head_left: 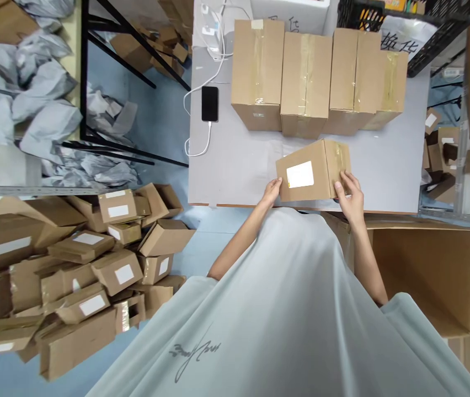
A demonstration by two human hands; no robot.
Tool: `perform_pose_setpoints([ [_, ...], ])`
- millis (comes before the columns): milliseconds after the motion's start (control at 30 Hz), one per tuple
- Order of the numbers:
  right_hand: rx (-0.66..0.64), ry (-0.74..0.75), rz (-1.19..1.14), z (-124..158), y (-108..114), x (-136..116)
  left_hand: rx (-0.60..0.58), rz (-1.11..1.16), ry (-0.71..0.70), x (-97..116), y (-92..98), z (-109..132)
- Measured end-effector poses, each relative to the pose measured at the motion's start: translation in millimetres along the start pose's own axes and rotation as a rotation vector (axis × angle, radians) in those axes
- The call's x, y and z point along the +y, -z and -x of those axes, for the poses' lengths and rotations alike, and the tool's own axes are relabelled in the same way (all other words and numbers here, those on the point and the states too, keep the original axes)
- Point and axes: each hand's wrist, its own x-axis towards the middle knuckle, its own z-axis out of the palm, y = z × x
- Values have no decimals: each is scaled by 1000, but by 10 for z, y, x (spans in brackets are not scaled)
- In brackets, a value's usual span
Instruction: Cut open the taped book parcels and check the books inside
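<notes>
A brown cardboard box (320,160) with a white label (300,175) is held tilted over the front part of the table, between my two hands. At its left end, the fingers of my left hand (272,193) grip the lower corner. My right hand (350,196) grips the taped right end, thumb and fingers spread along the edge. Clear tape runs over that end. Behind it, several taped cardboard boxes (257,66) stand side by side in a row.
A phone (209,103) on a white charging cable (206,150) lies on the table (235,165) at left. A black crate (446,27) stands at back right. Many cardboard boxes (117,270) are piled on the floor at left, and a large open carton (425,270) stands at right.
</notes>
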Motion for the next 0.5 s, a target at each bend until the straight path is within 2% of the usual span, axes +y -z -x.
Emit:
perform_pose_setpoints([
  [67, -2, -38, 16, 16, -12, 0, -1, 16, -5, 56, -11, 34],
  [133, -12, -86, -34, 31, -32, 46, 18, 23, -36, 137, 77, 85],
  [233, -89, -154, -170, 33, -125, 154, 84, 2, -125, 275, 333, 163],
  [367, -288, -259, -341, -10, -405, 269, 202, -86, -270, 391, 663, 225],
  [500, -412, -287, -246, -63, -673, 358, 270, -147, -182, 359, 816, 250],
])
